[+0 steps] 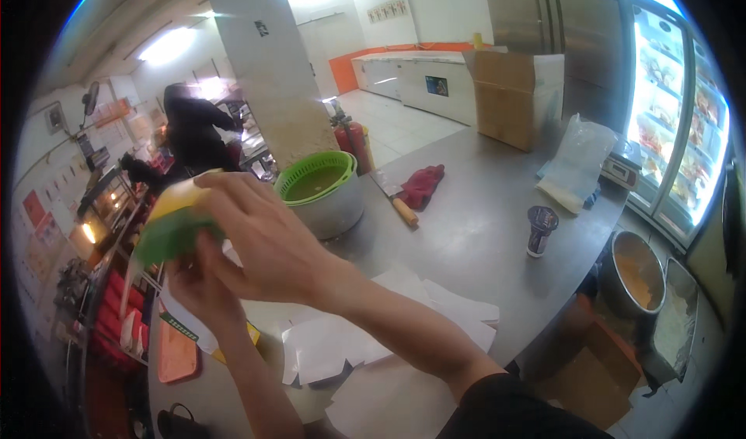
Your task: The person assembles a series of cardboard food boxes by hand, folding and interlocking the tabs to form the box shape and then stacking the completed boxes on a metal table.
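Observation:
Raised above the left part of the steel table, a green-and-yellow object [171, 235] is between my two hands; it looks like a folded card box, but blur hides its exact kind. My right hand [256, 233] closes over its top and near side. From below, my left hand [203, 291] grips it, its fingers partly hidden behind the object and my right hand. Beneath my forearms lie several flat white card pieces [326, 346], overlapping one another. A white, yellow and green piece [203, 332] lies partly covered by my left arm.
Beyond my hands stands a metal pot [338, 214] with a green basket [318, 176]. A wooden-handled knife [404, 212], red cloth [423, 186], sealed cup [542, 231], plastic bag [579, 163] and cardboard box [505, 97] occupy the table. An orange tray [177, 353] lies left.

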Tool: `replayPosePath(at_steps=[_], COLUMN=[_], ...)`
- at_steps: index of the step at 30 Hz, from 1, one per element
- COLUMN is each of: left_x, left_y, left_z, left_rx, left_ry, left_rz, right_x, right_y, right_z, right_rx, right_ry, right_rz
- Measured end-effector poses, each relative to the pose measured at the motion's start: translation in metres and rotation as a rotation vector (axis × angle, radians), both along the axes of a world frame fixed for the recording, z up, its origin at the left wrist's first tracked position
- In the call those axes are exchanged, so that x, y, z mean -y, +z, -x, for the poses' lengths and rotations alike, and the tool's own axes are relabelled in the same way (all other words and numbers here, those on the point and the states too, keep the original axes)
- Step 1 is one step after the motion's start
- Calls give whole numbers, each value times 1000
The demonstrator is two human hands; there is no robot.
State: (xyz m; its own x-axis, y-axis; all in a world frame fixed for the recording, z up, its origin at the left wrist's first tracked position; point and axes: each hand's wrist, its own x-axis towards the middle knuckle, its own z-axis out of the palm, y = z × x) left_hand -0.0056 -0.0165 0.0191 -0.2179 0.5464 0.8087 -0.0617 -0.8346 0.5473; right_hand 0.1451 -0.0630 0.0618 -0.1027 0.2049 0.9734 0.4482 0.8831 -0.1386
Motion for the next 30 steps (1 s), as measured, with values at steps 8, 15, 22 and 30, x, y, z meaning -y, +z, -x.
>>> replayPosePath(at_steps=[8,15,22,30], left_x=[4,8,18,9], left_y=[-10,2,-10,-18], left_z=[-3,0,-33,4], left_rx=[-157,341,147,-254], left_ry=[-380,-431,-87,114], left_rz=[-145,137,37,39], right_x=[1,3,9,11], right_y=[-3,-5,3,7], right_z=[-1,0,1,-8], right_rx=[146,143,-282,-164], right_ry=[-186,-110,-215,-59], right_rz=[-7,-80,-110,137])
